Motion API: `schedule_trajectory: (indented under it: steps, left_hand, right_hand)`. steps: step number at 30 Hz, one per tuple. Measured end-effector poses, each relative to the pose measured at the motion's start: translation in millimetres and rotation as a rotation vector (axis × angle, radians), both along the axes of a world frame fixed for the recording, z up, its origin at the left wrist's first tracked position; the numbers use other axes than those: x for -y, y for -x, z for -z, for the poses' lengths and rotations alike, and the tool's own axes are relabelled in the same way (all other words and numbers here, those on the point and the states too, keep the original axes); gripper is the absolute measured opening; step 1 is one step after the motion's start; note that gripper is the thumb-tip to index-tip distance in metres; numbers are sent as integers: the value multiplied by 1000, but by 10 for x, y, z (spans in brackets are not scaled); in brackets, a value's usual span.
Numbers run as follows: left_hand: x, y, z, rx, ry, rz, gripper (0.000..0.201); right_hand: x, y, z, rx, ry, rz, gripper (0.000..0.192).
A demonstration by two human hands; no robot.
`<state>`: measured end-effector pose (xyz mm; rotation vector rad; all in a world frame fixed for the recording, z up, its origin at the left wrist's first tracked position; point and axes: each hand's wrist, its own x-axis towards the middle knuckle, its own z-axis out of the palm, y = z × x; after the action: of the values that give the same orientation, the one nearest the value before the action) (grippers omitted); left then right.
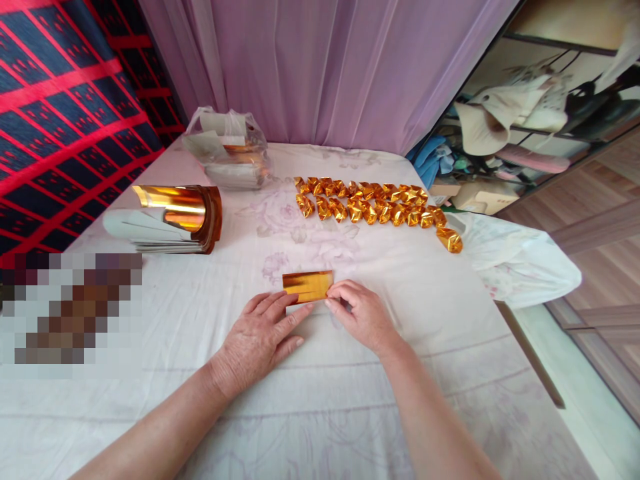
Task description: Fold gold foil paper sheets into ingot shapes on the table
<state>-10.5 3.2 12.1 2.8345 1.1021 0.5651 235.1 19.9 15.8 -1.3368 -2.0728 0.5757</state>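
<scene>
A folded strip of gold foil paper (307, 285) lies flat on the white flowered cloth (350, 400) in front of me. My left hand (263, 337) rests palm down, its fingertips pressing the strip's near left edge. My right hand (361, 313) pinches the strip's right end between thumb and fingers. Farther back, several folded gold paper pieces (370, 202) lie in two rows, with one more (449, 239) set apart at the right end.
A stack of gold and silver foil sheets (173, 220) with curled tops sits at the left. A plastic bag (227, 148) of paper stands at the back. A white bag (520, 263) hangs over the right edge. Purple curtain behind, shelves at right.
</scene>
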Motion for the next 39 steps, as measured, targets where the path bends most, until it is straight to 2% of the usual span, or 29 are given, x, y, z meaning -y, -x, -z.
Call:
schedule_trajectory:
  steps: [9,11,14,16,20,31,39]
  left_hand:
    - [63,-42,-69,13,-66,-42,46]
    - [116,-77,-62,-9,-86,-10,47]
    - [192,-140,-16,-34,-72,72,51]
    - [222,-173,21,-48,-77,80,53]
    - [230,-195,67,-55,-68,64,55]
    - [205,-192,66,-120,-33,42,69]
    - [194,-186,69,-91,30,39,71]
  right_hand:
    - [13,94,56,92,-91,99,17]
    - [12,98,62,99,-92,106,17]
    - [8,103,66,102,-92,115,17]
    - [6,106,67,104,-89,119,17]
    - [5,110,75,96,-90,129,17]
    - [10,103,116,60,-103,180,11]
    - [27,99,72,-5,-146,137,11]
